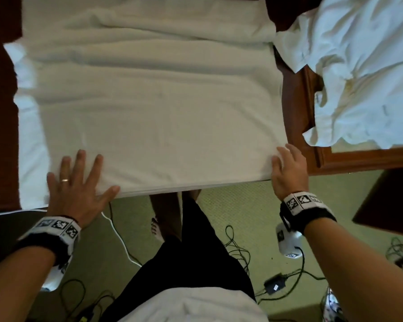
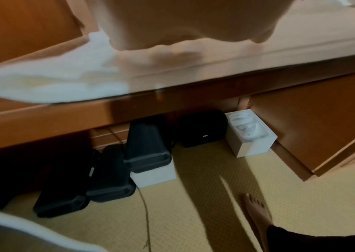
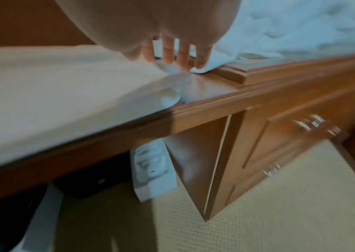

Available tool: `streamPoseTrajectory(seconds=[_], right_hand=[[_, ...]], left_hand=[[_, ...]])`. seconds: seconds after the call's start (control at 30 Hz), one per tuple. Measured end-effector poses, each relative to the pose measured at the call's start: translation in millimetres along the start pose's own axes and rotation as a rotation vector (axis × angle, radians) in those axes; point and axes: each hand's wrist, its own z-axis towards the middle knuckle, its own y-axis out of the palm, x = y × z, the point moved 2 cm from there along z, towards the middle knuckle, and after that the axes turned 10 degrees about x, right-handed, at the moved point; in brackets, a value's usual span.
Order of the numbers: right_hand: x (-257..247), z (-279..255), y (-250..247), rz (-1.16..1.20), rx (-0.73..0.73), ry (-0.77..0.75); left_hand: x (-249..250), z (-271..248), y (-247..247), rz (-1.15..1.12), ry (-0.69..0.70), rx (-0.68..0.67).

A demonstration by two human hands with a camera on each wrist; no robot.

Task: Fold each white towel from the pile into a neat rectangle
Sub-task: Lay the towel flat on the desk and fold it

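Observation:
A large white towel (image 1: 154, 112) lies spread over the wooden desk (image 1: 349, 159), with folded layers stacked at its near edge and wrinkles toward the back. My left hand (image 1: 89, 182) presses flat with spread fingers on the towel's near-left part; the left wrist view shows the palm (image 2: 172, 22) over the towel (image 2: 53, 81). My right hand (image 1: 287, 165) rests on the towel's near-right corner. In the right wrist view its fingers (image 3: 167, 51) reach down straight behind the towel's corner (image 3: 53, 88). The crumpled white pile (image 1: 358, 66) lies at the right.
The desk's raised wooden ledge (image 1: 310, 94) separates the towel from the pile. Under the desk stand black cases (image 2: 146, 145) and a white box (image 2: 249, 134). Cables (image 1: 237, 249) and a black adapter (image 1: 275, 284) lie on the carpet by my bare foot (image 1: 156, 228).

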Motion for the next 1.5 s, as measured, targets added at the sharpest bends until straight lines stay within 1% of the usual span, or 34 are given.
streamPoseTrajectory(seconds=[0.03, 0.07, 0.13, 0.17, 0.23, 0.3, 0.4, 0.47, 0.7, 0.77, 0.83, 0.93, 1.07, 1.13, 1.17, 1.27, 1.37, 1.43, 1.5], right_hand=[[5.6, 4.7, -5.4, 0.011, 0.054, 0.102], [12.6, 7.7, -8.3, 0.005, 0.041, 0.208], [21.0, 8.4, -10.5, -0.021, -0.084, 0.382], [22.2, 8.4, -10.5, -0.031, -0.132, 0.418], [21.2, 11.5, -10.6, -0.057, -0.155, 0.419], [15.3, 17.2, -14.8, -0.081, -0.11, 0.415], [6.8, 23.9, -23.4, 0.033, -0.018, 0.482], [6.5, 25.0, -25.1, 0.094, 0.014, 0.499], [23.6, 17.5, -24.3, 0.198, -0.035, 0.51], [27.5, 17.7, -21.9, 0.22, -0.047, 0.543], [34.4, 19.3, -18.8, 0.267, -0.06, 0.609], [38.5, 19.6, -20.3, 0.417, -0.077, 0.697], [41.4, 15.8, -21.5, 0.491, -0.11, 0.701], [42.0, 14.0, -21.6, 0.474, -0.119, 0.668], [41.1, 14.5, -22.7, 0.417, -0.113, 0.623], [39.3, 19.0, -24.8, 0.115, -0.075, 0.419], [31.6, 16.3, -21.1, -0.035, -0.063, 0.275], [18.4, 7.2, -15.1, -0.119, -0.047, 0.113], [-5.2, -9.0, -6.2, -0.115, -0.036, -0.113]], left_hand=[[6.2, 1.8, -0.3, -0.006, 0.017, 0.018], [12.4, 3.5, 0.8, -0.014, 0.03, 0.029], [22.7, 5.7, 5.4, -0.024, 0.023, 0.041], [26.7, 5.9, 8.0, -0.025, 0.008, 0.046], [31.6, 5.9, 11.0, -0.028, -0.026, 0.043], [34.4, 5.8, 10.5, -0.025, -0.051, 0.021], [36.9, 5.9, 6.8, -0.038, -0.07, -0.016], [38.2, 6.4, 5.1, -0.052, -0.085, -0.033], [37.7, 8.0, 3.4, -0.06, -0.091, -0.065], [38.6, 7.1, 3.0, -0.064, -0.09, -0.061], [38.9, 7.0, 2.7, -0.07, -0.094, -0.061], [37.7, 8.0, 3.8, -0.061, -0.091, -0.065], [36.7, 8.5, 4.0, -0.052, -0.083, -0.07], [35.8, 8.2, 4.0, -0.037, -0.079, -0.064], [35.5, 8.2, 3.8, -0.031, -0.077, -0.062], [35.4, 8.9, 2.9, -0.043, -0.073, -0.071], [33.4, 9.9, 4.6, -0.073, -0.067, -0.04], [33.8, 7.0, 4.2, -0.106, -0.036, 0.026], [34.0, 1.4, 4.6, -0.076, 0.043, 0.106]])
